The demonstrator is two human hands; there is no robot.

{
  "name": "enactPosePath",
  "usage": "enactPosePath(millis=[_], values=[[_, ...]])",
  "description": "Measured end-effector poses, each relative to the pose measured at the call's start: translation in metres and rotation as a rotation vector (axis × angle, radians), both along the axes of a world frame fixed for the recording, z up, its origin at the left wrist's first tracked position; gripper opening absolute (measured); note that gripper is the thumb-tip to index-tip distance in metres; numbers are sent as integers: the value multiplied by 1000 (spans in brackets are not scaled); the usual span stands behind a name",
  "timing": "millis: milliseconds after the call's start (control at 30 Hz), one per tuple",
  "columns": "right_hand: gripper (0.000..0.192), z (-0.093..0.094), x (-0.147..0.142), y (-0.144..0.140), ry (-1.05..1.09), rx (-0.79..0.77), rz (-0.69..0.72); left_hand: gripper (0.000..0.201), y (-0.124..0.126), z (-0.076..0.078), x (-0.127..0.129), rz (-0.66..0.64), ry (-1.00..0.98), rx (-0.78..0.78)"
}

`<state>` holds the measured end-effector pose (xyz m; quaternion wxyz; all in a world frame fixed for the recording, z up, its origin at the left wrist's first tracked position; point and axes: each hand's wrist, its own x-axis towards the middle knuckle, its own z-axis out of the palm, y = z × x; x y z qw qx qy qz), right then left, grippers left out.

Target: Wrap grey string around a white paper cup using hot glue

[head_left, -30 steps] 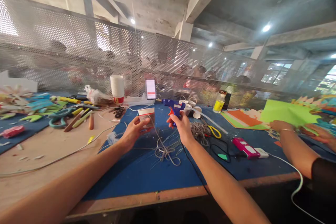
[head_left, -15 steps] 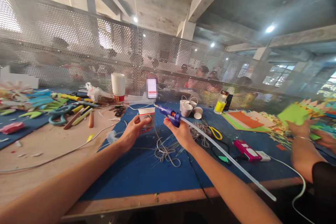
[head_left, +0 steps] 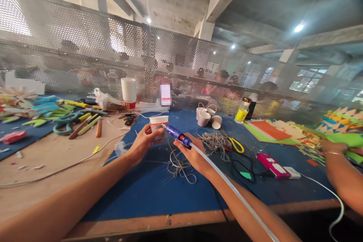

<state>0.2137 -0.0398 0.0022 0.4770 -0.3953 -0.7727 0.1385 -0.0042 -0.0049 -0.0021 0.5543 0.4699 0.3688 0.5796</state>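
My left hand [head_left: 147, 140] is closed around a paper cup [head_left: 159, 120] with a white top and a red band; grey cord seems to be wound on its lower part. In my right hand [head_left: 193, 151] is a blue hot glue gun [head_left: 176, 133], its nozzle close against the cup's side. A long clear glue stick [head_left: 227, 181] sticks out of the gun's back and runs down over my right forearm. Below the hands lies a loose tangle of grey cord [head_left: 181, 168] on the blue mat [head_left: 136, 193]; whether it joins the cup's cord is hard to tell.
Several cord-wrapped cups [head_left: 203, 118] stand behind a cord bundle [head_left: 215, 141] and yellow-handled scissors [head_left: 236, 145]. A stack of paper cups [head_left: 128, 90] is at the back left. A pink power strip [head_left: 273, 166] lies right. Another person's hand [head_left: 336, 147] touches green paper.
The glue gun has swung down and its nozzle has come from above the cup's rim to its side. The other person's hand has lowered with the green paper.
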Motion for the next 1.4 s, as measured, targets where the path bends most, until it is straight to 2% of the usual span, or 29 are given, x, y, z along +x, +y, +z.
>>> enactPosePath(millis=[200,300,367,567,733,867,1033,1133,1267,1400], values=[[29,-1,0,1,20,36,-9,56,-3,4,1,-20,-12,10],[28,0,0,1,114,17,47,54,-2,2,2,-49,-45,-10],[29,-1,0,1,193,-50,104,52,0,-1,2,-75,-71,-30],[40,-7,-8,4,378,-423,324,51,-1,-2,3,-124,-83,-56],[45,2,-13,-2,384,-512,423,55,-4,2,2,-121,-70,-91],[47,4,-13,-3,366,-529,430,47,-4,3,3,-147,-124,-124],[43,-4,-13,-3,365,-531,474,32,-4,2,2,-198,-227,-148],[43,-6,-13,-3,324,-545,453,27,-6,4,1,-243,-262,-162],[44,-6,-12,-4,272,-548,407,32,-8,9,2,-221,-301,-219],[43,-7,-10,-5,234,-536,358,35,-8,9,2,-209,-326,-211]])
